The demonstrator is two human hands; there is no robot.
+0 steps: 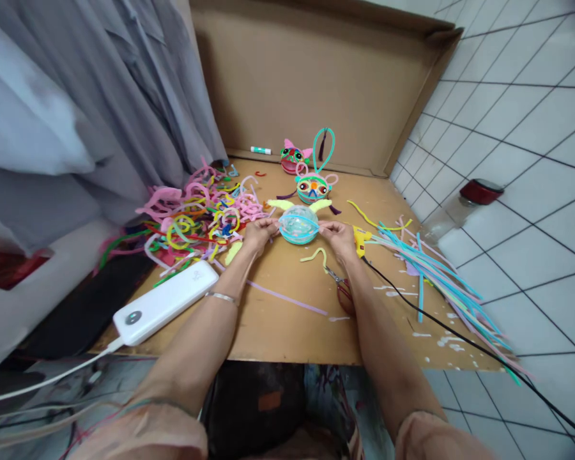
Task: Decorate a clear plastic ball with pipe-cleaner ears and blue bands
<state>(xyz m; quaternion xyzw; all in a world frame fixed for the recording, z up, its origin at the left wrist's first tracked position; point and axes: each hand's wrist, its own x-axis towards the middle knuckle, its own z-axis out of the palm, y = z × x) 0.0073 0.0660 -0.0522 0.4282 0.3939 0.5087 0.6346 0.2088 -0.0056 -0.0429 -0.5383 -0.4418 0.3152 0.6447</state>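
A clear round ball (299,231) with turquoise bands and two pale yellow ear shapes sits in front of me on the table. A light blue pipe cleaner (298,219) curves across its front. My left hand (260,235) is closed at the ball's left side, fingertips pinching that strip's end. At the right side, my right hand (339,237) pinches the other end. Below the ball lie a bent pale yellow pipe cleaner (322,253) and scissors (344,294) with red handles, partly behind my right forearm. A yellow glue gun (362,240) lies beside my right hand.
Tangled pipe cleaner pieces (196,217) cover the left; a bundle of straight ones (436,275) lies right. A white power bank (165,303) is near my left forearm. Two decorated animal heads (313,187) stand behind the ball. The glue gun's black cord (426,313) crosses the right side.
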